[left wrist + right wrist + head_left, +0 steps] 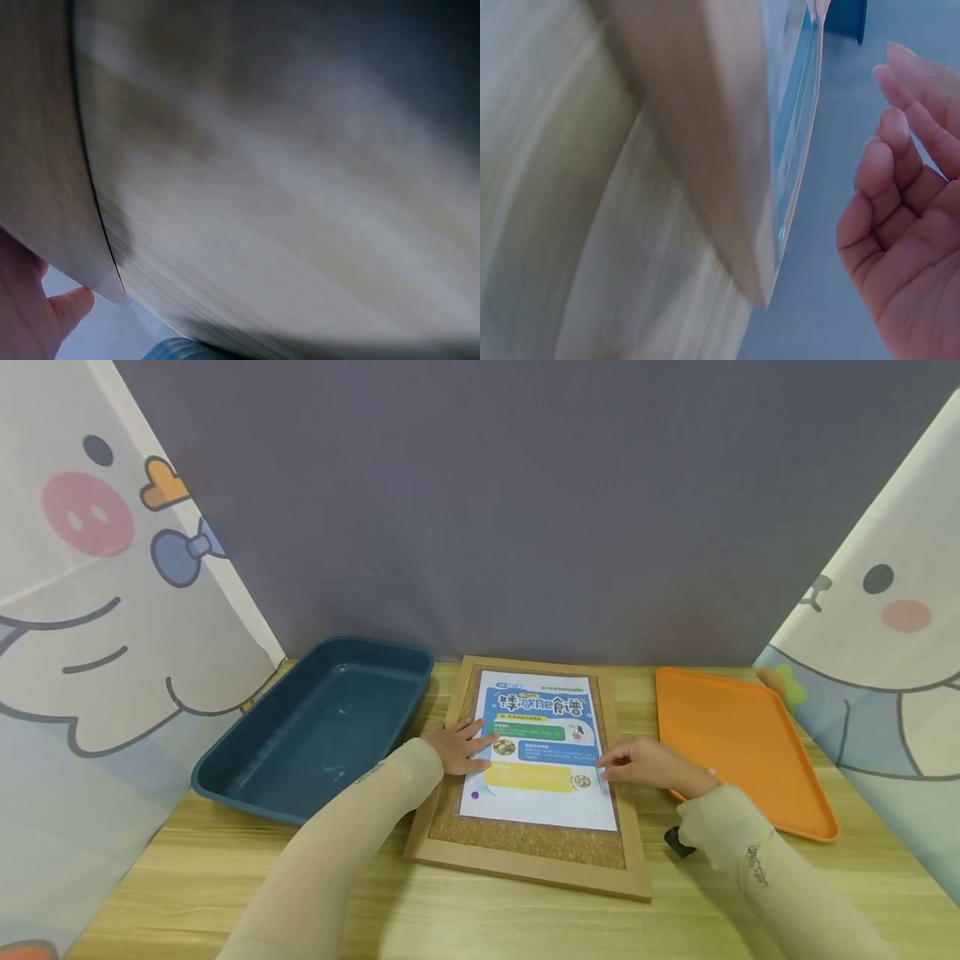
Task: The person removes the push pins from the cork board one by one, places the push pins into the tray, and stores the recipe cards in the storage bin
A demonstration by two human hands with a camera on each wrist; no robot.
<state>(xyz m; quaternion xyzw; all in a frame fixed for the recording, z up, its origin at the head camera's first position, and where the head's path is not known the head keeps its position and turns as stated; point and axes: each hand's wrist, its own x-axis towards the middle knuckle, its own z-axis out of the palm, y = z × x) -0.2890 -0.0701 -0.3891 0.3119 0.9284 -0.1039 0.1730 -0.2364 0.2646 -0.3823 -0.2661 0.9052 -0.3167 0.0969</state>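
Note:
A printed sheet [540, 806] in blue, green and yellow lies on a cork board [525, 841] with a wooden frame [525, 875]. My left hand [456, 747] rests across the sheet's left edge with fingers spread. At the sheet's lower left is a purple pushpin [475, 795]. By the sheet's right edge my right hand [648, 766] brings thumb and forefinger together on a small pale, pin-like thing [602, 771]. In the right wrist view the other fingers [875, 166] are curled. The left wrist view shows only part of the left hand [37, 315] at the frame's edge.
Left of the board stands a deep dark blue tray [307, 817]. At the right lies an orange tray [735, 727], with a small pink thing [713, 771] by my wrist. A grey cloth wall [480, 510] rises behind the wooden table [187, 877].

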